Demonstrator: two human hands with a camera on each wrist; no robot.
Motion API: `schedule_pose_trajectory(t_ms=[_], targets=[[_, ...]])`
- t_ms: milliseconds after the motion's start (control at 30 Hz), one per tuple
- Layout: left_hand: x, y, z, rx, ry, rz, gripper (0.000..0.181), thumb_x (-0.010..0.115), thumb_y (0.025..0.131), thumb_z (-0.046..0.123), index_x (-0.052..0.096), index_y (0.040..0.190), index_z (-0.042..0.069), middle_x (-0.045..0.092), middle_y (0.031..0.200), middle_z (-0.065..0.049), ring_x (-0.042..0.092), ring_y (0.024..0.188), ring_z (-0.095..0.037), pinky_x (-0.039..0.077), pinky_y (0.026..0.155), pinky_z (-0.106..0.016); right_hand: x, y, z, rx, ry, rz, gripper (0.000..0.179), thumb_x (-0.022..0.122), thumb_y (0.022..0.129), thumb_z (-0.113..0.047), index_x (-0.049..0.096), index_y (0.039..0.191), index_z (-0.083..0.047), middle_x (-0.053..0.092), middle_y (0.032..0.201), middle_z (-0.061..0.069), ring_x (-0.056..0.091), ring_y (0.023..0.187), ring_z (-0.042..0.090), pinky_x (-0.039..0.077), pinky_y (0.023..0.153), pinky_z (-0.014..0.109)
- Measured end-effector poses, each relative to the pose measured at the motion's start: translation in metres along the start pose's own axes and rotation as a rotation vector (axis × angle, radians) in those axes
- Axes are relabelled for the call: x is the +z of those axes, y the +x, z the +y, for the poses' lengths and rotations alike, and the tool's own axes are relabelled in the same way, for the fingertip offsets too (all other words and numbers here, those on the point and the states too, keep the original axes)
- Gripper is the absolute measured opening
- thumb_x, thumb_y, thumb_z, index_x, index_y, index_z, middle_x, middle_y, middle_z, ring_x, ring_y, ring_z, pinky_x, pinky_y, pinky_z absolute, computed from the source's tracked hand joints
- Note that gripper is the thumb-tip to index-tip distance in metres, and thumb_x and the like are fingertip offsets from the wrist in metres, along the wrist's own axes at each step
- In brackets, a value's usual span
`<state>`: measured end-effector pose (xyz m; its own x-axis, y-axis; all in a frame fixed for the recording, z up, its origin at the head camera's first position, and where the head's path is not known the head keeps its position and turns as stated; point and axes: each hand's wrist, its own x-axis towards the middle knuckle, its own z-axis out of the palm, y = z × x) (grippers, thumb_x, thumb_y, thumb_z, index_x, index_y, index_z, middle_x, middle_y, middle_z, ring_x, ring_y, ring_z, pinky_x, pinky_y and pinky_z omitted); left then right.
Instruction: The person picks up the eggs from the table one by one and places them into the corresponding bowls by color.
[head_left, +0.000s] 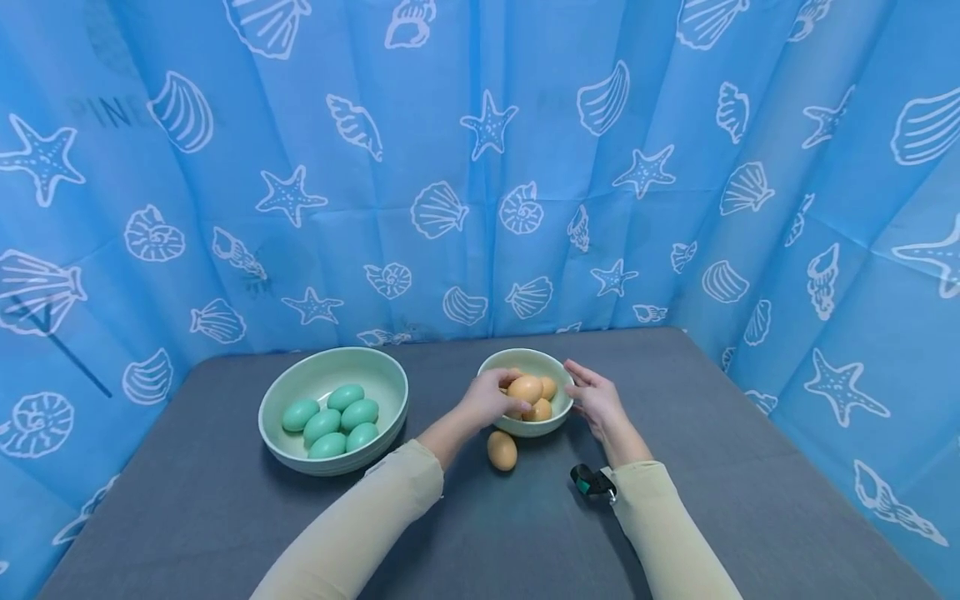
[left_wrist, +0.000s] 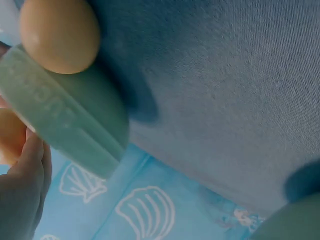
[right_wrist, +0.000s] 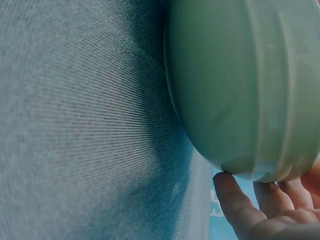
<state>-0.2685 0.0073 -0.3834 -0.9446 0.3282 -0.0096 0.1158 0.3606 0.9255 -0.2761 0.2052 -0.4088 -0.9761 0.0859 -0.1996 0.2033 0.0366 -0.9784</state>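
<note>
My left hand (head_left: pixel 487 400) pinches a light-brown egg (head_left: pixel 524 389) over the small pale-green bowl (head_left: pixel 534 428). More brown eggs (head_left: pixel 542 410) lie inside that bowl, partly covered by the hand. Against the bowl's right side rests my right hand (head_left: pixel 596 402), its fingers extended. In the right wrist view, its fingertips (right_wrist: pixel 227 184) are at the bowl's outer wall (right_wrist: pixel 220 90). One loose brown egg (head_left: pixel 502 451) lies on the table in front of the bowl. From the left wrist, this loose egg (left_wrist: pixel 60 35) appears before the bowl's wall (left_wrist: pixel 65 107).
A larger pale-green bowl (head_left: pixel 333 463) with several green eggs (head_left: pixel 322 426) stands to the left on the grey-covered table (head_left: pixel 480 533). A dark strap-like device (head_left: pixel 590 480) hangs by the right sleeve. Behind the table hangs a blue shell-patterned curtain (head_left: pixel 450 150).
</note>
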Motion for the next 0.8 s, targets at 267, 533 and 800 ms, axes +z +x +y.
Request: schedule_pose_trajectory(t_ms=[267, 533, 800], targets=[[-0.002, 0.014, -0.008, 0.125, 0.210, -0.081, 0.039, 0.079, 0.080, -0.004, 0.068, 0.118, -0.005, 0.070, 0.113, -0.018, 0.062, 0.098, -0.023, 0.054, 0.090, -0.033, -0.001, -0.001, 0.002, -0.017, -0.011, -0.010, 0.054, 0.043, 0.104, 0.004, 0.032, 0.156, -0.003, 0.029, 0.162, 0.015, 0.027, 0.150, 0.035, 0.032, 0.117, 0.059], [-0.003, 0.021, -0.008, 0.121, 0.277, -0.150, 0.044, 0.081, 0.079, -0.002, 0.067, 0.121, -0.006, 0.071, 0.117, -0.018, 0.063, 0.106, -0.026, 0.052, 0.096, -0.031, -0.002, 0.000, 0.001, -0.016, -0.015, -0.016, 0.054, 0.044, 0.104, 0.003, 0.033, 0.156, -0.003, 0.030, 0.162, 0.014, 0.027, 0.150, 0.034, 0.032, 0.117, 0.059], [-0.005, 0.025, -0.005, 0.105, 0.349, -0.210, 0.035, 0.082, 0.079, 0.001, 0.070, 0.112, -0.006, 0.072, 0.104, -0.014, 0.059, 0.090, -0.015, 0.052, 0.088, -0.025, -0.002, 0.002, 0.002, -0.020, -0.015, -0.011, 0.054, 0.045, 0.103, 0.004, 0.034, 0.155, -0.003, 0.031, 0.161, 0.015, 0.028, 0.150, 0.034, 0.034, 0.115, 0.059]])
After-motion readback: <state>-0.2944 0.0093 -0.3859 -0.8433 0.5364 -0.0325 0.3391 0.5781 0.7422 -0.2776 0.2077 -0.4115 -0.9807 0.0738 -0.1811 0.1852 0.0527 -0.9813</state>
